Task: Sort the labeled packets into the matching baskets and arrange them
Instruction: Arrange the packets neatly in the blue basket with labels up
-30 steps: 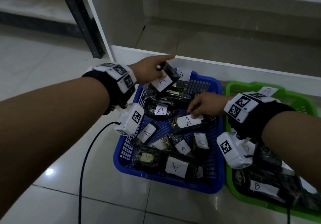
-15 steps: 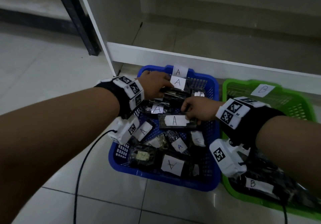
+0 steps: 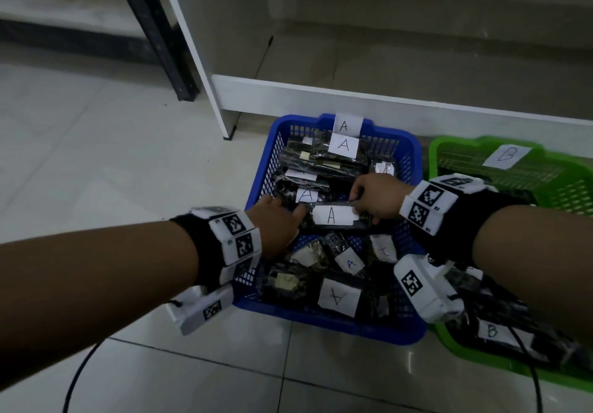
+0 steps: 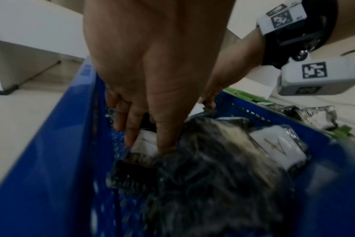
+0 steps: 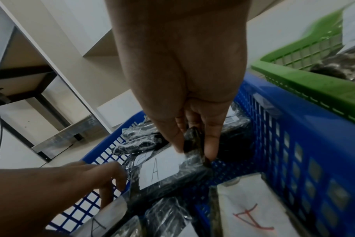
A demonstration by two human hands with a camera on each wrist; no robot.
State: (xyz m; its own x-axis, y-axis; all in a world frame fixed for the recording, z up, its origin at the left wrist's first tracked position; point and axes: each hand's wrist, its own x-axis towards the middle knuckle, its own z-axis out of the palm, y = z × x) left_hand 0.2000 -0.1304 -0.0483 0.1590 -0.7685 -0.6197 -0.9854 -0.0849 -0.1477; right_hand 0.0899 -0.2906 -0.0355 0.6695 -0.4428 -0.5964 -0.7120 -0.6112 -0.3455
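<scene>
A blue basket (image 3: 321, 324) tagged A holds several black wrapped packets with white A labels. Over its middle lies one long A packet (image 3: 332, 215), held at both ends. My right hand (image 3: 356, 207) pinches its right end between thumb and fingers, as the right wrist view shows for the hand (image 5: 192, 150) and the packet (image 5: 158, 171). At the left end my left hand (image 3: 296, 215) closes thumb and fingers on it; in the left wrist view that hand (image 4: 146, 142) straddles a white label. The green basket (image 3: 449, 146) tagged B stands to the right.
The green basket holds B packets (image 3: 491, 331) under my right forearm. A white shelf board (image 3: 321, 92) runs right behind both baskets, and a black leg (image 3: 154, 27) stands at the far left. A black cable (image 3: 77, 374) trails over the tiled floor.
My left hand let go of an A packet at the back of the blue basket and came back to the long packet's left end. The right hand kept its pinch on that packet.
</scene>
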